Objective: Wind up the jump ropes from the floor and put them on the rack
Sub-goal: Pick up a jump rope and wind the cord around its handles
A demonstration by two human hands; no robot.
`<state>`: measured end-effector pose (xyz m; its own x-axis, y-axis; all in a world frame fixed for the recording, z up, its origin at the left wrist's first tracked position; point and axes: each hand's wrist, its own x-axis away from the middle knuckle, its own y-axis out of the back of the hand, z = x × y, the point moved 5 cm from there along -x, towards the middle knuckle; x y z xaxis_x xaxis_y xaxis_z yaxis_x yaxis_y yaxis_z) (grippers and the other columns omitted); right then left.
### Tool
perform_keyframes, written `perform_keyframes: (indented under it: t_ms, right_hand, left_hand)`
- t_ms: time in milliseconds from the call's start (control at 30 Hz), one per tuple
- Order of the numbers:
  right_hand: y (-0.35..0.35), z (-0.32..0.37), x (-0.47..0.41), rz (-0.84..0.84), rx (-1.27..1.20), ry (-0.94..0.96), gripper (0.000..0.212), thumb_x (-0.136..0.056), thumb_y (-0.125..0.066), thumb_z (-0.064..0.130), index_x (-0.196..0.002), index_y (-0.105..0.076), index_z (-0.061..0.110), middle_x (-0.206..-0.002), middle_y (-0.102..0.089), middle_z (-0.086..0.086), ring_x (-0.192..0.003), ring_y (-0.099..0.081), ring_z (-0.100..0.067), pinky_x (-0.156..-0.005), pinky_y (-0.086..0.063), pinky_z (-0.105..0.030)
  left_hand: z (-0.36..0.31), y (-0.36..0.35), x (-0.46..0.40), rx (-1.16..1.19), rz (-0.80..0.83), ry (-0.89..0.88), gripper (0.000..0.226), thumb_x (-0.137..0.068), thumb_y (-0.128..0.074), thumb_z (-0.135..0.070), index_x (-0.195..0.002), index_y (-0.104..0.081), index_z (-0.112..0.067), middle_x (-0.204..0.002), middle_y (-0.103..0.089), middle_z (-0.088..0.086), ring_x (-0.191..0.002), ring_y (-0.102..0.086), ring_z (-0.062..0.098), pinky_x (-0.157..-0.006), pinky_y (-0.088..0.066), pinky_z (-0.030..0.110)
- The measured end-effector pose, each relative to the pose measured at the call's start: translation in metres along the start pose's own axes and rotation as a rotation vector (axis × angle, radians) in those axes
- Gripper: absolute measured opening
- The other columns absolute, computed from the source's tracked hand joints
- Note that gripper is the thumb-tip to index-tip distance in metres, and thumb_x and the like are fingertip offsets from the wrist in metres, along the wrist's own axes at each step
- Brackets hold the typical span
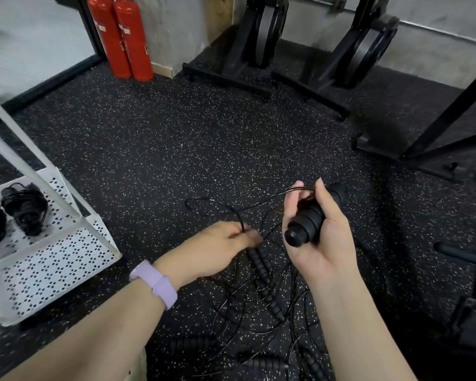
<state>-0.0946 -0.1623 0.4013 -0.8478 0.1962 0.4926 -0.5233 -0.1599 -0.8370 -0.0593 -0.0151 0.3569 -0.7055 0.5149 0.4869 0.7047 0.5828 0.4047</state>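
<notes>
My right hand (318, 237) grips the black ribbed handles of a jump rope (308, 224), held up above the floor. Its thin black cord (220, 204) loops leftward from the handles to my left hand (226, 243), which pinches it between the fingertips. Below both hands a tangle of more jump ropes (264, 279) lies on the speckled floor, with ribbed handles among thin cords. The white perforated rack (66, 257) stands at the left; two wound-up ropes (25, 207) lie on its shelf.
Two red fire extinguishers (124, 37) stand at the back left against the wall. Black exercise machines (259, 42) line the back wall, and a black frame (445, 125) with more equipment fills the right side. A lilac band is on my left wrist.
</notes>
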Motion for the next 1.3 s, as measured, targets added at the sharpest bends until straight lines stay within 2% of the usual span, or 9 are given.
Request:
perform_keyframes:
  t_ms: [167, 333, 500, 767, 867, 1000, 1100, 1200, 1300]
  right_hand:
    - [0.010, 0.006, -0.004, -0.014, 0.518, 0.067, 0.032, -0.093, -0.071, 0.023, -0.112, -0.061, 0.000, -0.101, -0.074, -0.020, -0.090, -0.075, -0.027, -0.081, -0.064, -0.037]
    - [0.027, -0.015, -0.008, -0.047, 1.208, -0.045, 0.035, -0.093, -0.075, 0.026, -0.111, -0.067, -0.002, -0.103, -0.078, -0.019, -0.093, -0.078, -0.033, -0.089, -0.062, -0.042]
    - [0.020, -0.050, 0.007, 0.232, 1.242, -0.323, 0.030, -0.097, -0.069, 0.017, -0.121, -0.068, -0.001, -0.109, -0.077, -0.019, -0.105, -0.075, -0.035, -0.102, -0.056, -0.049]
    - [0.010, -0.052, 0.007, 0.247, 1.034, -0.224, 0.008, -0.094, -0.066, 0.000, -0.089, -0.063, 0.004, -0.072, -0.067, -0.015, -0.061, -0.064, -0.024, -0.065, -0.058, -0.033]
    - [0.005, -0.046, 0.003, 0.214, 0.769, -0.196, 0.009, -0.090, -0.068, 0.002, -0.098, -0.063, 0.003, -0.074, -0.066, -0.011, -0.062, -0.061, -0.020, -0.065, -0.058, -0.032]
    - [0.008, -0.023, -0.008, 0.105, 0.487, -0.087, 0.020, -0.089, -0.069, 0.008, -0.108, -0.063, 0.006, -0.078, -0.067, -0.003, -0.065, -0.060, -0.014, -0.069, -0.058, -0.030]
    - [0.011, -0.004, -0.011, 0.063, 0.346, 0.000, 0.019, -0.089, -0.067, 0.008, -0.108, -0.064, 0.006, -0.080, -0.067, -0.003, -0.064, -0.062, -0.013, -0.074, -0.059, -0.032]
    - [0.015, 0.005, -0.013, 0.077, 0.467, 0.020, 0.027, -0.095, -0.063, 0.010, -0.121, -0.063, 0.003, -0.100, -0.076, -0.011, -0.082, -0.073, -0.020, -0.081, -0.060, -0.035]
    - [0.019, 0.000, -0.010, 0.089, 0.790, -0.053, 0.047, -0.087, -0.067, 0.009, -0.131, -0.058, -0.003, -0.116, -0.075, -0.019, -0.101, -0.074, -0.030, -0.091, -0.060, -0.040]
  left_hand:
    - [-0.014, 0.022, 0.008, 0.229, -0.104, -0.026, 0.043, -0.108, -0.038, -0.045, -0.102, -0.070, -0.016, -0.058, -0.064, 0.002, -0.052, -0.058, 0.018, -0.060, -0.051, 0.025]
    - [-0.008, 0.029, 0.007, 0.670, -0.144, 0.051, 0.033, -0.111, -0.041, -0.029, -0.115, -0.059, -0.002, -0.055, -0.029, -0.005, -0.045, -0.022, 0.009, -0.039, -0.018, 0.022]
    - [-0.015, 0.033, 0.007, 0.848, -0.252, -0.064, 0.030, -0.107, -0.034, 0.001, -0.119, -0.061, -0.003, -0.067, -0.043, 0.000, -0.056, -0.032, 0.010, -0.050, -0.024, 0.023]
    - [-0.015, 0.046, 0.016, 0.717, -0.286, -0.150, 0.021, -0.107, -0.048, -0.012, -0.118, -0.065, -0.006, -0.091, -0.069, 0.010, -0.082, -0.065, 0.021, -0.075, -0.059, 0.030]
    - [-0.016, 0.039, 0.017, 0.586, -0.135, -0.107, 0.036, -0.109, -0.042, -0.032, -0.117, -0.064, -0.005, -0.090, -0.073, 0.009, -0.082, -0.070, 0.022, -0.083, -0.061, 0.038]
    - [-0.011, 0.006, 0.022, 0.125, 0.254, -0.060, 0.070, -0.086, -0.025, -0.086, -0.126, -0.060, -0.041, -0.111, -0.076, -0.013, -0.105, -0.071, 0.006, -0.103, -0.050, 0.036]
    - [-0.014, -0.016, 0.035, -0.097, 0.527, -0.016, 0.060, -0.096, -0.028, -0.075, -0.129, -0.061, -0.036, -0.118, -0.072, -0.020, -0.104, -0.064, -0.010, -0.098, -0.044, 0.019]
    - [-0.020, -0.018, 0.033, -0.130, 0.422, -0.103, 0.033, -0.110, -0.038, -0.039, -0.112, -0.068, -0.026, -0.102, -0.077, -0.010, -0.097, -0.070, 0.008, -0.098, -0.053, 0.038]
    - [-0.026, 0.003, 0.026, 0.130, 0.042, -0.129, 0.039, -0.110, -0.039, -0.038, -0.088, -0.069, -0.027, -0.078, -0.073, -0.001, -0.078, -0.066, 0.028, -0.080, -0.052, 0.043]
